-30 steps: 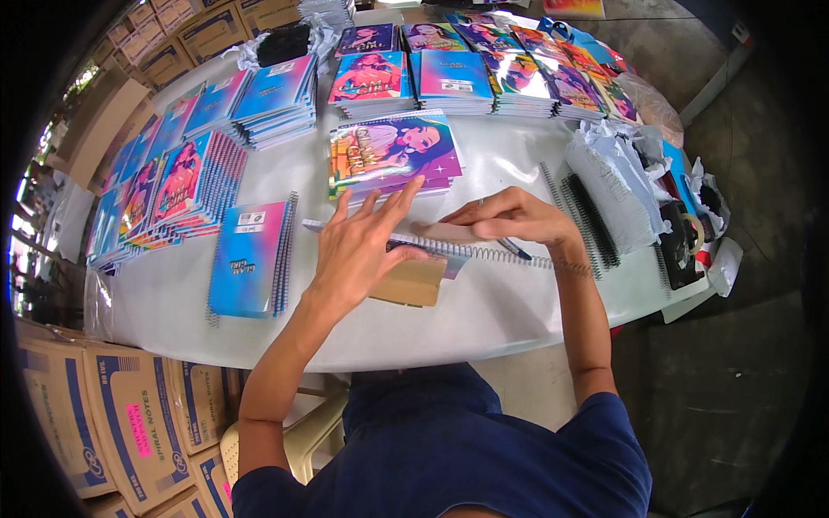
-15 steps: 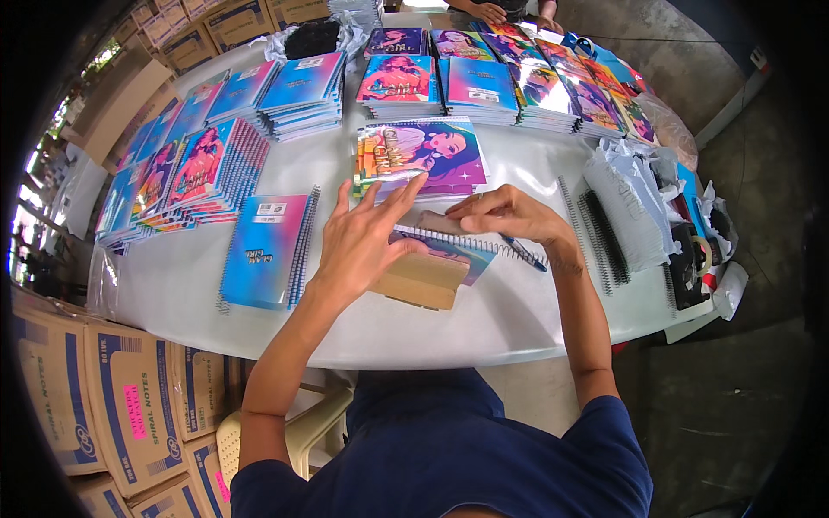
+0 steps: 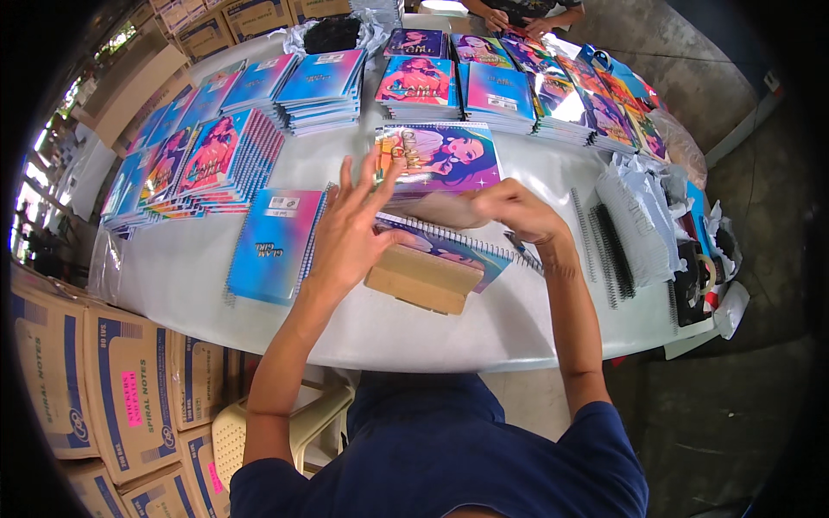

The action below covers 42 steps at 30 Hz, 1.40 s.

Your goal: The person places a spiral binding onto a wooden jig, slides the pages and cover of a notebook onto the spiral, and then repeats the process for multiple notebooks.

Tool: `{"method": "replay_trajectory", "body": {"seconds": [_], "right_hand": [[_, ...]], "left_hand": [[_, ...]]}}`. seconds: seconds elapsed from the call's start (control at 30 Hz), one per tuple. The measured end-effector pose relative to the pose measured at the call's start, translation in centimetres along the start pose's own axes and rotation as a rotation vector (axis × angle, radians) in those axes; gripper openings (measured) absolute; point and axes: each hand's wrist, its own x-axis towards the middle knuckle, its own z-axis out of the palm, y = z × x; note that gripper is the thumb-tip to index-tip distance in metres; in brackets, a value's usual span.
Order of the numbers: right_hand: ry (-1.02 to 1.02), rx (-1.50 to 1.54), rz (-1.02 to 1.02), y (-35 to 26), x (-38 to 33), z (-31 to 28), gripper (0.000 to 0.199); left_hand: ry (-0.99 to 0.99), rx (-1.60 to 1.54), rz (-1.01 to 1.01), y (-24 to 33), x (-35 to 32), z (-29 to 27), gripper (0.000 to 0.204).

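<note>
In front of me a notebook (image 3: 492, 264) stands tilted with its spiral edge up, leaning behind a brown cardboard block (image 3: 423, 281). A wire coil (image 3: 466, 243) runs along that upper edge and sticks out past its right end. My left hand (image 3: 350, 220) has its fingers spread, the thumb resting at the left end of the edge. Closed above the coil's right part, my right hand (image 3: 525, 211) grips a flat brownish piece (image 3: 445, 210), smeared by motion. A dark pen (image 3: 520, 245) lies beside the coil's free end, partly hidden.
Behind the notebook lies a stack with purple covers (image 3: 445, 164). Blue spiral notebooks (image 3: 275, 246) lie to the left; further stacks (image 3: 324, 86) line the back. Loose coils (image 3: 609, 250) and a wrapped bundle (image 3: 643, 224) are at right. Another person's hands (image 3: 518, 24) work across the table.
My right hand has closed more and turned, sweeping the brownish piece along above the coil. My left hand stays at the notebook's left end. The whole view has shifted slightly.
</note>
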Motion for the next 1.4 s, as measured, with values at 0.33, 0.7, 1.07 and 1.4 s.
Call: {"method": "replay_trajectory", "body": {"seconds": [0.33,0.7,1.07,1.4], "right_hand": [[-0.048,0.02,-0.05,-1.8,0.9,2.2,0.042],[-0.042,-0.035,-0.032,-1.3,2.8,1.6,0.041],[-0.06,-0.249,-0.041,-2.5,4.5,4.0,0.047],[0.696,-0.692,-0.018,3.2,-4.6,-5.9,0.035]], "left_hand": [[0.023,-0.927,-0.395,-3.8,-1.5,1.7,0.108],[0.095,-1.102,-0.489,-4.1,-1.9,2.2,0.102],[0.04,-1.048,-0.469,-4.5,-2.1,2.3,0.092],[-0.16,-1.146,-0.275,-4.7,1.7,-1.0,0.051]]}}
